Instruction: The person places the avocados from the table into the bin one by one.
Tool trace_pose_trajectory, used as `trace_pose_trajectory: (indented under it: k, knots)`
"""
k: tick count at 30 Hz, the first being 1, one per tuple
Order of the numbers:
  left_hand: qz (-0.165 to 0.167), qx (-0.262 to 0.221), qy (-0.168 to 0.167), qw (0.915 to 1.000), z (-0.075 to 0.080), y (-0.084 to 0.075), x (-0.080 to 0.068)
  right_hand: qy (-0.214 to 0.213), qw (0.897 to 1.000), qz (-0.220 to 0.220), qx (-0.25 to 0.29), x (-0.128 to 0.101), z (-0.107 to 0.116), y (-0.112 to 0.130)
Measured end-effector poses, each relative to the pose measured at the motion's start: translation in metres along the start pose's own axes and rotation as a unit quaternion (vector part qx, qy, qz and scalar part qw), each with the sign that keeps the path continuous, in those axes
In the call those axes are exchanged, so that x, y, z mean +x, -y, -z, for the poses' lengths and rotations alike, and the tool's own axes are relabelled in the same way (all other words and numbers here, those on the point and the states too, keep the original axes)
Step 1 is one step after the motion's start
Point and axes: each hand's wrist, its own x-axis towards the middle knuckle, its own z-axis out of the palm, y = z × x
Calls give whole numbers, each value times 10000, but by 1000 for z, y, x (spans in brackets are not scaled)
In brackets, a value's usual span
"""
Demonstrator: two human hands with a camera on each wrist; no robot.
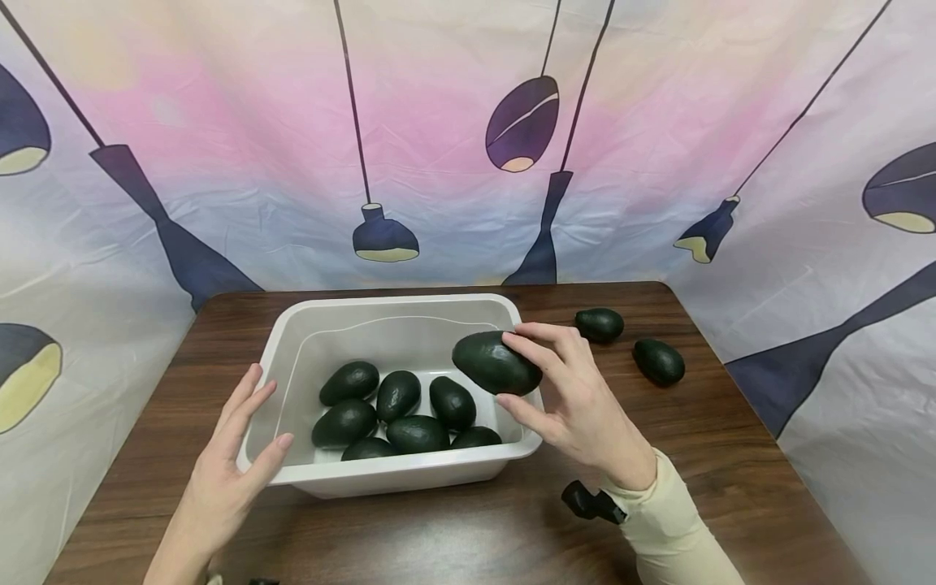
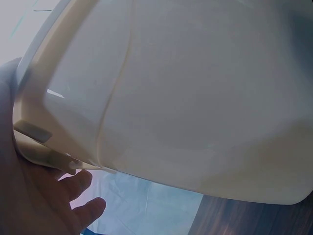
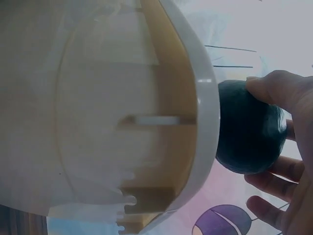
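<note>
Rt hand (image 1: pixel 578 398) is gripping a dark green avocado (image 1: pixel 496 362), fingers over the top and thumb under it; fruit is being held just above the right rim of the white tub (image 1: pixel 409 471), partly over the inside. In the rt wrist view the same avocado (image 3: pixel 249 128) is being pinched by fingertips (image 3: pixel 271 90) right beside the tub's rim (image 3: pixel 205 98).

Lt hand (image 1: pixel 234 455) is being laid against the tub's near-left corner, fingers straight and slightly spread, nothing clasped. Lt wrist view: the tub's outer wall (image 2: pixel 186 98) is filling the frame, w/ fingers (image 2: pixel 80 196) showing below its rim.

Seven avocados (image 1: pixel 398 410) are lying in the tub bottom, bunched toward the near side, several touching. Two more avocados are sitting on the brown wood surface (image 1: pixel 731 471) to the right of the tub: one (image 1: pixel 599 323) near the far-right corner, another (image 1: pixel 658 361) a bit further right, the two apart. A black object (image 1: pixel 588 502) by the rt cuff cannot be made out.
</note>
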Motion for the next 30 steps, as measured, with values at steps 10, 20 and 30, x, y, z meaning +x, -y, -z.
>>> trace_pose_trajectory:
  k: [10,20,30]
  knots:
    - [21,-22,12,10000,0,0,0,-308,9995,-38,80,0,6,-2]
    - [-8,-53,-8,10000,0,-1,0,-322,9993,-196,11,-7,13,-11]
    - [51,-11,40,10000,0,-1,-1,-482,9947,-784,-450,-24,32,-39]
